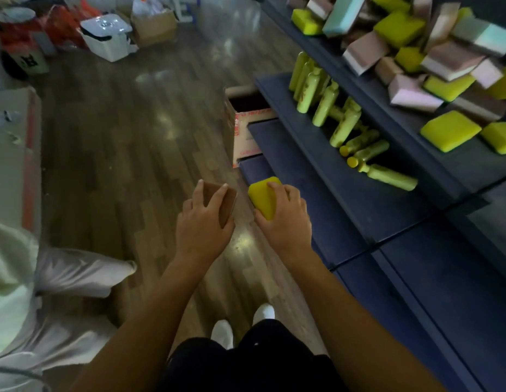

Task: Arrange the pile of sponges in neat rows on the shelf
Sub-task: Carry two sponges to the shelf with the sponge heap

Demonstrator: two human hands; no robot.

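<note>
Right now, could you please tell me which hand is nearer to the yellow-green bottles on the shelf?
Right. The right hand, gripping a yellow sponge, is over the lowest shelf, left of the bottles; the left hand, holding a brown sponge, is farther left over the floor.

Brown sponge [224, 203]: near half covered by my left hand [202, 224]; underside not visible. Yellow sponge [262, 198]: right side and lower end hidden under my right hand [284, 219].

Pile of sponges [410, 52] runs out past the top and right edges; no count possible.

Bottles [342, 123] on the shelf [359, 199]: label print too blurred to read.

Cardboard box [243, 131]: largely hidden behind the shelf end, red lettering illegible.

Person at left [62, 278] cut off by the edge.

Clutter on the far floor [62, 24]: blurred, mostly unidentifiable.
</note>
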